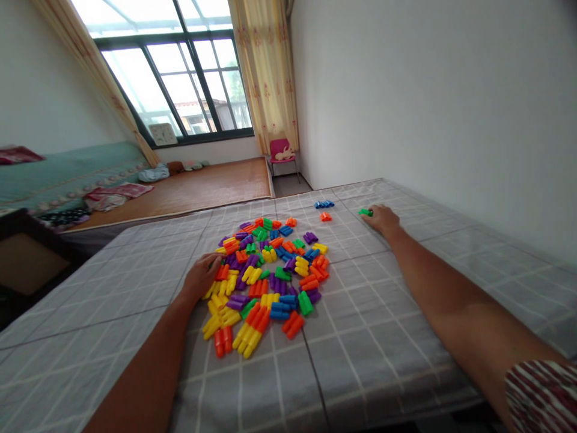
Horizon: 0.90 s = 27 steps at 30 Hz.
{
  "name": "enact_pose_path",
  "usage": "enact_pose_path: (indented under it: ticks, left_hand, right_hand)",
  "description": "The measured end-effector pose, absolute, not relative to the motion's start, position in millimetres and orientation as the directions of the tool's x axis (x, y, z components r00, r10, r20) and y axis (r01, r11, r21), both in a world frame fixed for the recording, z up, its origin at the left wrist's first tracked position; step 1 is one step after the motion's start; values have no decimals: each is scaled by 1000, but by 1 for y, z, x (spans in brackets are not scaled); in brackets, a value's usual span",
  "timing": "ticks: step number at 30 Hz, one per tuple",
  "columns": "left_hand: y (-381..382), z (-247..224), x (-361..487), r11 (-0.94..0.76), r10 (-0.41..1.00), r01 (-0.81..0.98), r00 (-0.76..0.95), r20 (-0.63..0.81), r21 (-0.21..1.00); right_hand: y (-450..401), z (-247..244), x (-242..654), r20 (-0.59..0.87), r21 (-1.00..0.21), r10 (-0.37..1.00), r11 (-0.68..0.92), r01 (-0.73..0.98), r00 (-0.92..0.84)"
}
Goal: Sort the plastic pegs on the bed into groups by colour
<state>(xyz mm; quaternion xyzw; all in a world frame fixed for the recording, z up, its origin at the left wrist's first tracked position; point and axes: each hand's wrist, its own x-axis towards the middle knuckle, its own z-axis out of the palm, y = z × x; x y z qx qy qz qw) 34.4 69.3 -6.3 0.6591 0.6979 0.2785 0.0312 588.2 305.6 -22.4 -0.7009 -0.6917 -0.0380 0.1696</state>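
Observation:
A heap of plastic building blocks (278,285) in yellow, orange, purple, blue and green lies on a grey checked cloth (360,325). Against the heap's left edge rests my left hand (202,275), fingers loosely extended by orange and yellow blocks, with nothing seen in its grasp. Out to the right, my right hand (383,220) pinches a green block (365,212) at the cloth's surface. Left of that hand, apart from the heap, are a row of blue blocks (324,204) and an orange block (325,216).
A white wall (433,90) runs along the right side. Beyond the cloth stand a low bed (216,177) with clothes on it and a pink chair (282,150) holding a soft toy. A dark-framed object (31,258) is at the far left.

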Motion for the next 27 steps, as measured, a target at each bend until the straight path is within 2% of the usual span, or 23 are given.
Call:
enact_pose_path:
  ticks: [3, 7, 11, 15, 23, 27]
  left_hand:
    - [68, -4, 36, -22, 941, 904, -126, 314, 428]
    - [68, -3, 36, -23, 941, 904, -124, 313, 428]
    - [68, -5, 35, -23, 938, 902, -130, 321, 431]
    - [69, -6, 34, -21, 938, 902, -131, 320, 432]
    - [69, -6, 34, -18, 943, 900, -130, 307, 436]
    - [70, -7, 33, -22, 943, 904, -123, 309, 428]
  right_hand:
    - [304, -24, 586, 316, -204, 942, -52, 978, 116]
    - [311, -19, 595, 282, -253, 946, -89, 963, 161]
    - [323, -7, 623, 146, -301, 974, -123, 946, 173]
    - [329, -5, 639, 0, -290, 998, -65, 955, 68]
    - [327, -15, 619, 156, -323, 985, -22, 946, 76]
    - [330, -15, 623, 96, -316, 994, -22, 949, 55]
